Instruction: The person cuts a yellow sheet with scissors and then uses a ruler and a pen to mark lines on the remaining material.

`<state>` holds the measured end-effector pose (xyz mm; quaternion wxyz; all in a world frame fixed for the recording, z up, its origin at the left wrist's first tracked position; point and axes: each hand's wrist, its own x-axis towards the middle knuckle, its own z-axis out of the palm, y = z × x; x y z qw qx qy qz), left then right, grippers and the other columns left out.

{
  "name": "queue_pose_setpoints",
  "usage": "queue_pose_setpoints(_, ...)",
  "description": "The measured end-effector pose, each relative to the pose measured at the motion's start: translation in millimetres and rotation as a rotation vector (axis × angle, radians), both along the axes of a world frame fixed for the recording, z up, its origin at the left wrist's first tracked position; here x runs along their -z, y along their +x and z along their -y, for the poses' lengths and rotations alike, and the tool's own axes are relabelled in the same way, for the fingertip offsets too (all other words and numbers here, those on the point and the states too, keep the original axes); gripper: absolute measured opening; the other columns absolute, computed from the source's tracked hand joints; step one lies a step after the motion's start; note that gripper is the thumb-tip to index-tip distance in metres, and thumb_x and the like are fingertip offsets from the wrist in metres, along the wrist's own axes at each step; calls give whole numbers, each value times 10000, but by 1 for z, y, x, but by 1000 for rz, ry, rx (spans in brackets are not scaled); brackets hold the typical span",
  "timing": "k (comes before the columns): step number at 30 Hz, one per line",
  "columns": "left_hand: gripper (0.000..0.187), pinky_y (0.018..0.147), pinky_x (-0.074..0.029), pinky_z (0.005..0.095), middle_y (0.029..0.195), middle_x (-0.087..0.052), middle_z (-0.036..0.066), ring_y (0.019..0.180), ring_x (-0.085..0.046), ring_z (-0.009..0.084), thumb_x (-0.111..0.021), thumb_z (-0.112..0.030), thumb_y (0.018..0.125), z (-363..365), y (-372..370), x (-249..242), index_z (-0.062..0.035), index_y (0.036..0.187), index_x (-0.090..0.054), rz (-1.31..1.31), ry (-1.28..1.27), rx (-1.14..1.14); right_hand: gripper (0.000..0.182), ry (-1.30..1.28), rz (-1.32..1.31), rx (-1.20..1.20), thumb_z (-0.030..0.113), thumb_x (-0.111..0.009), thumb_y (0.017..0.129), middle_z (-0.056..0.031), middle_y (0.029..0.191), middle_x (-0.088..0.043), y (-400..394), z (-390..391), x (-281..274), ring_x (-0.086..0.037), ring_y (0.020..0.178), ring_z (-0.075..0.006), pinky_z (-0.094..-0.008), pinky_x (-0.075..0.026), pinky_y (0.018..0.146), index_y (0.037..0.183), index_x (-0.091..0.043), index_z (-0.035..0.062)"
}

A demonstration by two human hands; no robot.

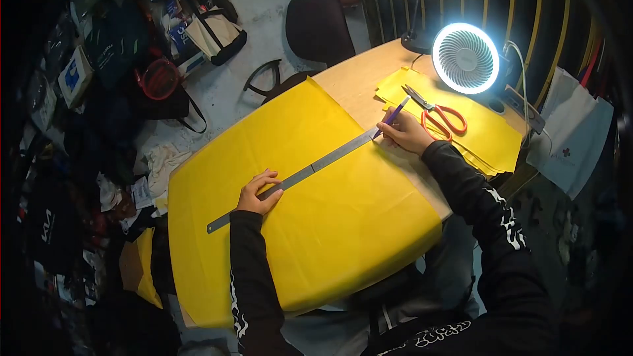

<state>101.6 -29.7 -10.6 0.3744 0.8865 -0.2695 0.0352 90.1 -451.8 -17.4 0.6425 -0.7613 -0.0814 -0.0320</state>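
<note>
A large yellow sheet (237, 151) covers most of the wooden table and hangs over its front edge. Across it, slantwise, lies a long metal ruler (330, 158). My left hand (260, 192) rests on the ruler near its lower-left end, fingers spread and pressing down. In my right hand (405, 133) is a purple pen (393, 117), its tip at the ruler's far end close to the sheet's right edge. Just beyond that hand, orange-handled scissors (443, 118) lie partly spread on a stack of yellow pieces (491, 138).
A lit ring-shaped fan lamp (466, 58) stands at the table's back right, beside a dark lamp base (419, 42). Behind the table is a black chair (320, 26). Bags and clutter fill the floor at left, including a cream and black bag (214, 34). A white bag (570, 135) hangs at right.
</note>
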Motion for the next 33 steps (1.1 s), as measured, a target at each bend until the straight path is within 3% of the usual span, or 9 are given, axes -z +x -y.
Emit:
queue_pose_setpoints(29,222,1034,-416,349,1222,-628,149,1271,-504,286,-723,-115,772,-1,0,1,-32,976,-693,2,-11,-4,206,98,6,48,198,-610,948,-30,687,-576,1,-1,1,-558,531,-83,-211,-450,473,920,-527,11)
queue_pose_setpoints(33,226,1038,-410,360,1210,-638,131,1267,-508,292,-735,-142,765,-2,0,2,-49,967,-695,20,-4,-3,177,79,111,-3,177,-599,951,-52,714,-596,-4,-8,-1,-581,552,-81,-208,-457,478,919,-528,18)
